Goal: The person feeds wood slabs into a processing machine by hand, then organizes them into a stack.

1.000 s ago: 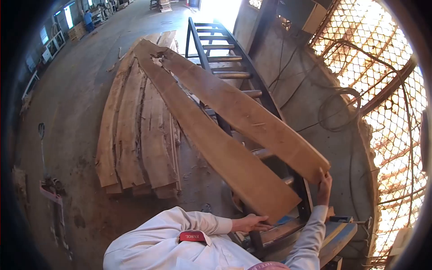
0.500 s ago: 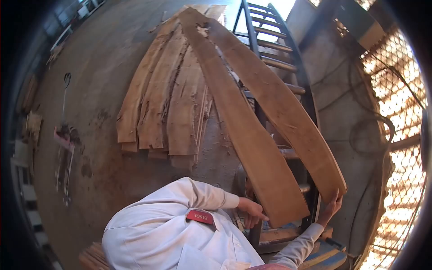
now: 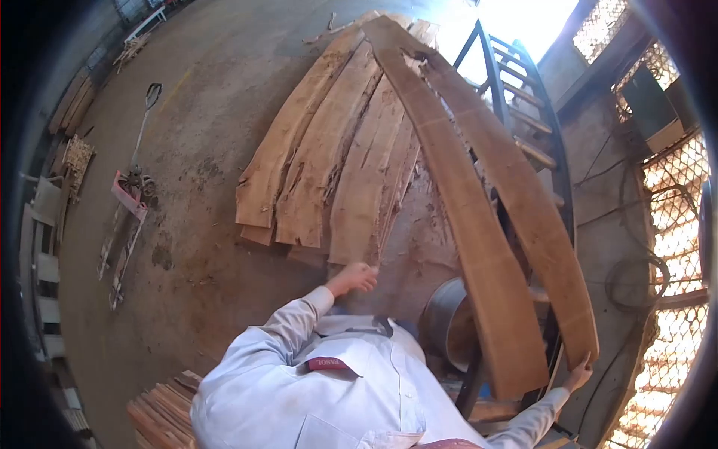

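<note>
My right hand (image 3: 579, 373) grips the lower end of a long curved plank (image 3: 540, 217), which lies on a dark metal roller frame (image 3: 532, 153). Beside that plank rests a second long plank (image 3: 479, 247), joined or touching near its far end. My left hand (image 3: 354, 278) is off the planks, its fingers curled, just below the near end of a stack of rough-edged boards (image 3: 359, 194) on the floor. Whether anything small is in it cannot be made out.
A metal drum (image 3: 449, 318) stands beside the roller frame. A long-handled trolley (image 3: 131, 196) is on the floor at the left. Wood strips (image 3: 161, 411) lie at the lower left. Mesh windows (image 3: 680, 299) and a coiled cable (image 3: 636, 283) are at the right.
My left hand has moved left, away from the near end of the plank. My right hand stays at the curved plank's end. The view has shifted, and the drum shows more.
</note>
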A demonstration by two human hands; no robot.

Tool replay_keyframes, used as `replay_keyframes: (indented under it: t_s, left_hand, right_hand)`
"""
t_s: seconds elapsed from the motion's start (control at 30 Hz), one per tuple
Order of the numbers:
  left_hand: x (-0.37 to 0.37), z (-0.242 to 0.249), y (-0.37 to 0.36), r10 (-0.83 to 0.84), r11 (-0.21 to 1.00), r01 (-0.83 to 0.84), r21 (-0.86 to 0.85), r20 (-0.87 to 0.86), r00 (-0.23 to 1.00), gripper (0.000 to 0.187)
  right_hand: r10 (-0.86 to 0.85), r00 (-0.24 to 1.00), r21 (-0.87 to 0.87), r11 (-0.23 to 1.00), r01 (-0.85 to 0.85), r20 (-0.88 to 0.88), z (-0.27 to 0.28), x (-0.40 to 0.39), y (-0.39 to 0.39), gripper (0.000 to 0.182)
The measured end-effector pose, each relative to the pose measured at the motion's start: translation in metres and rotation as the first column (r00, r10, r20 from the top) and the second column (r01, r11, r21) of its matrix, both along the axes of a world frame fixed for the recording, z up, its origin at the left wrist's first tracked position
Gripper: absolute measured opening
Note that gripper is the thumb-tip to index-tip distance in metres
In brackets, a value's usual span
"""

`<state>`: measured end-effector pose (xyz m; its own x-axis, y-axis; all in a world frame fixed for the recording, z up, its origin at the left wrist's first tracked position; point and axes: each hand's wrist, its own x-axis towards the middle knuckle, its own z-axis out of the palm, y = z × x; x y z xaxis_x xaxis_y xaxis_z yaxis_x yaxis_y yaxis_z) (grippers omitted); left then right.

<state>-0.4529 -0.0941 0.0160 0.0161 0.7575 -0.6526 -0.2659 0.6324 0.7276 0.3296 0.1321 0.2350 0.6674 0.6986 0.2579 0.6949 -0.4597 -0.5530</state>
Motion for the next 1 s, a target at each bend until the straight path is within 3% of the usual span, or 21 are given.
replay_keyframes:
  t_s: [0.1,0.17,0.3,0.4,0.5,0.6,0.63,0.67,0.7,0.77,0.83,0.9,0.93,1.0]
  left_hand:
    - [-0.058,0.002,-0.028,0.167,0.985,-0.172,-0.035,-0.103,0.981,0.050]
    - [-0.077,0.013,-0.037,0.222,0.973,-0.227,-0.036,-0.104,0.970,0.048]
    - [-0.094,0.021,-0.021,0.186,0.982,-0.189,-0.016,-0.100,0.977,0.043]
    - [-0.098,0.032,0.017,0.167,0.984,-0.159,0.074,-0.118,0.979,0.040]
    - [-0.098,0.049,0.070,0.187,0.973,-0.156,0.170,-0.180,0.966,0.038]
    - [-0.102,0.067,0.137,0.197,0.953,-0.126,0.277,-0.244,0.950,0.039]
    - [-0.104,0.068,0.162,0.215,0.934,-0.119,0.336,-0.268,0.939,0.040]
    - [-0.108,0.067,0.191,0.233,0.912,-0.104,0.397,-0.294,0.927,0.041]
    - [-0.114,0.052,0.221,0.222,0.890,-0.029,0.456,-0.376,0.900,0.046]
    - [-0.118,0.085,0.283,0.186,0.855,0.135,0.501,-0.539,0.821,0.051]
    - [-0.122,0.104,0.358,0.050,0.831,0.263,0.491,-0.535,0.843,0.059]
    - [-0.124,0.116,0.446,0.039,0.699,0.468,0.541,-0.682,0.730,0.064]
    - [-0.121,0.118,0.486,0.045,0.625,0.558,0.546,-0.739,0.672,0.066]
    - [-0.108,0.123,0.565,-0.050,0.597,0.651,0.469,-0.788,0.614,0.073]
  right_hand:
    - [-0.171,0.957,-0.098,0.975,0.199,0.236,0.017,-0.023,-0.013,0.089]
    - [-0.155,0.916,-0.156,0.962,0.226,0.369,0.035,-0.050,-0.015,0.082]
    - [-0.204,0.927,-0.179,0.946,0.269,0.316,0.023,-0.046,0.002,0.076]
    - [-0.238,0.915,-0.323,0.882,0.343,0.325,-0.003,-0.032,0.026,0.101]
    - [-0.508,0.769,-0.110,0.803,0.586,0.387,-0.025,-0.071,0.052,0.131]
    - [-0.574,0.745,-0.077,0.773,0.630,0.338,-0.035,-0.081,0.066,0.147]
    - [-0.564,0.760,0.041,0.811,0.584,0.323,-0.039,-0.080,0.063,0.148]
    - [-0.575,0.739,0.021,0.794,0.607,0.352,-0.039,-0.072,0.061,0.148]
    - [-0.594,0.710,0.055,0.780,0.624,0.378,-0.045,-0.062,0.062,0.147]
    - [-0.627,0.610,0.043,0.713,0.700,0.484,-0.057,-0.026,0.062,0.143]
    - [-0.600,0.652,-0.010,0.732,0.681,0.463,-0.048,-0.036,0.052,0.144]
    - [-0.593,0.639,-0.074,0.702,0.708,0.491,-0.041,-0.058,0.049,0.134]
    - [-0.543,0.676,-0.148,0.715,0.683,0.498,-0.037,-0.049,0.044,0.130]
    - [-0.299,0.904,-0.352,0.847,0.399,0.306,-0.039,-0.006,0.019,0.121]
